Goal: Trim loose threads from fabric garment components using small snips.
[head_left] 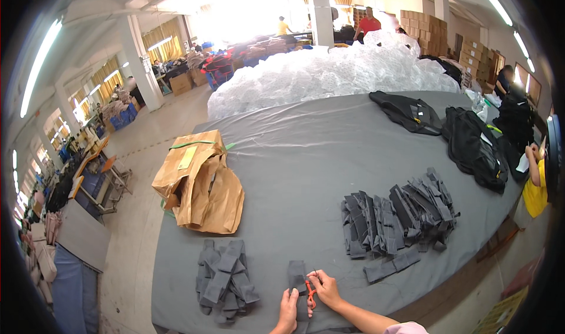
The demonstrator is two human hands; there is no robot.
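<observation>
Lower centre of frame: both hands at work, close together over a grey-covered table (294, 175). Left hand (288, 311) had its fingers closed on a dark grey fabric strip (296, 269), whose upper end lay flat on the cover, pointing up the frame. Right hand (327, 289), just to the right, was closed on orange-handled scissors (311, 294), set against the strip's right edge; could not tell whether the blades stood apart.

Left of the hands, lower left of centre: a loose pile of similar strips (225, 275), crossing one another. Right of centre: a larger spread of strips (394, 213), ranged in leaning rows, with a separate strip (391, 267) just below it.

Above the left pile sat a crumpled brown paper package (206, 187) with green strapping. Upper right of the table: black fabric pieces (477, 148). Beyond the table's far edge, upper centre: a big heap of translucent white plastic (335, 75). Right edge: a person in yellow (535, 193).
</observation>
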